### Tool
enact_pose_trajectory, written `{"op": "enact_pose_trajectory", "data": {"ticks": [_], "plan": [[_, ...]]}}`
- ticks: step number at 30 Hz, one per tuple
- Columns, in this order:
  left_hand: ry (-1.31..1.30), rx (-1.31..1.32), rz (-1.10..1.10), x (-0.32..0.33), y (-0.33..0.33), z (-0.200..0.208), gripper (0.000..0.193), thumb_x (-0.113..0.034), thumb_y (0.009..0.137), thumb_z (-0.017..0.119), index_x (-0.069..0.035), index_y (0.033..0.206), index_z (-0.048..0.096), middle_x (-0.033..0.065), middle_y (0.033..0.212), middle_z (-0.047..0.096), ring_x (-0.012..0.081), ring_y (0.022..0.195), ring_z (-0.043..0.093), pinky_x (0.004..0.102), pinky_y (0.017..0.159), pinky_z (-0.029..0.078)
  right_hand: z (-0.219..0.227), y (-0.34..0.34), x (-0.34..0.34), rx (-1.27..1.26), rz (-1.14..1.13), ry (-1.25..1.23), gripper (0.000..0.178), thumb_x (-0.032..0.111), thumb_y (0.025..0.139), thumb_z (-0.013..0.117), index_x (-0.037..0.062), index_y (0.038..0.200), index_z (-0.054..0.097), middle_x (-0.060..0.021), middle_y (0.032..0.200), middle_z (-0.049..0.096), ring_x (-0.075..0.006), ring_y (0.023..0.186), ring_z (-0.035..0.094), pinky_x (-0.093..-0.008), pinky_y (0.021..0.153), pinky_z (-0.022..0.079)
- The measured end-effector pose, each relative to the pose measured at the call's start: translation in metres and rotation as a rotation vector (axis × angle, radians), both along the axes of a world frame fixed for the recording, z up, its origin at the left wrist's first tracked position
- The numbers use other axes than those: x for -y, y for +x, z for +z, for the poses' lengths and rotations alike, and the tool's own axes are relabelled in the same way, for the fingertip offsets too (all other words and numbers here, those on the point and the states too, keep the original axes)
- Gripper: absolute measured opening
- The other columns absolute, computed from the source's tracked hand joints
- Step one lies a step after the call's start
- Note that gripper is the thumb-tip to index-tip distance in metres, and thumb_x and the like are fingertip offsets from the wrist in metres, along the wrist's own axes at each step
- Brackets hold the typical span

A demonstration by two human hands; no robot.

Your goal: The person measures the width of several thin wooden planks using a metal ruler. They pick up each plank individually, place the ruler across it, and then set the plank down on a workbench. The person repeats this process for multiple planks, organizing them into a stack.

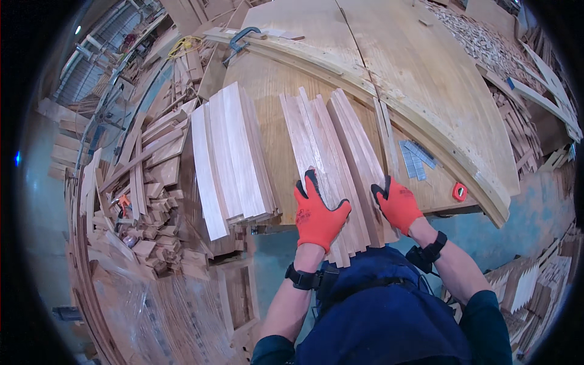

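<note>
My left hand (321, 218), in a red glove with dark fingertips, lies with thumb and fingers spread on a row of pale wooden strips (317, 135). These strips lie lengthwise on the table, and their near ends jut past its edge toward me. My right hand (399, 205), gloved the same way, is closed at the right edge of a narrower stack of wooden strips (356, 134); some of its fingers are hidden. A gap parts the two groups at their far ends. Further left lies another stack of wooden strips (228, 146), touched by neither hand.
A long wooden rail (426, 125) crosses the tabletop (438, 55), with a blue clamp (242, 39) at its far left end. Metallic staple or nail strips (415, 161) and a red tape measure (460, 191) lie right. Scrap wood (158, 243) is heaped left.
</note>
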State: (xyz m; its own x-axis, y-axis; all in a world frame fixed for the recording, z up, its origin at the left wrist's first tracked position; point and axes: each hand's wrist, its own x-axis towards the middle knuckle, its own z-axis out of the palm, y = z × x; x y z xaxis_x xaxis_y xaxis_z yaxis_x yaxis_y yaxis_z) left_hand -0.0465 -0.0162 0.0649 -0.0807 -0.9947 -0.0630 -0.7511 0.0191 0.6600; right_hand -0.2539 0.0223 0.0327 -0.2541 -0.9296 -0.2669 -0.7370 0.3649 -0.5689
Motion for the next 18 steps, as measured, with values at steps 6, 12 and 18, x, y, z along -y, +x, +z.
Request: {"op": "enact_pose_trajectory", "data": {"ticks": [6,12,18], "plan": [[-0.046,0.008,0.026,0.000,0.000,-0.010,0.081,-0.035,0.089,0.067,-0.014,0.157,0.028,0.0277,0.145,0.038,0.0478,0.123,0.054,0.0502,0.100,0.047,0.051,0.015,-0.004,-0.124,-0.030,-0.154,0.057,0.037,0.094,0.064,-0.0048,0.130,0.051,-0.0262,0.104,0.069,-0.0424,0.096,0.067,-0.0491,0.084,0.053],[0.085,-0.102,-0.001,0.006,0.004,-0.006,0.070,-0.026,0.096,0.055,-0.010,0.158,0.026,0.0382,0.152,0.028,0.0525,0.130,0.048,0.0527,0.104,0.044,0.043,0.066,0.007,-0.154,0.302,0.082,0.068,0.039,0.098,0.056,-0.0072,0.145,0.041,-0.0266,0.108,0.068,-0.0407,0.098,0.067,-0.0461,0.087,0.054],[-0.021,-0.074,0.001,0.006,0.004,-0.010,0.081,-0.037,0.090,0.067,-0.014,0.157,0.028,0.0325,0.149,0.034,0.0492,0.132,0.047,0.0512,0.103,0.045,0.029,0.046,0.000,0.003,0.322,0.040,0.063,0.037,0.100,0.052,-0.0010,0.148,0.040,-0.0248,0.115,0.066,-0.0391,0.106,0.065,-0.0462,0.091,0.052]]}}
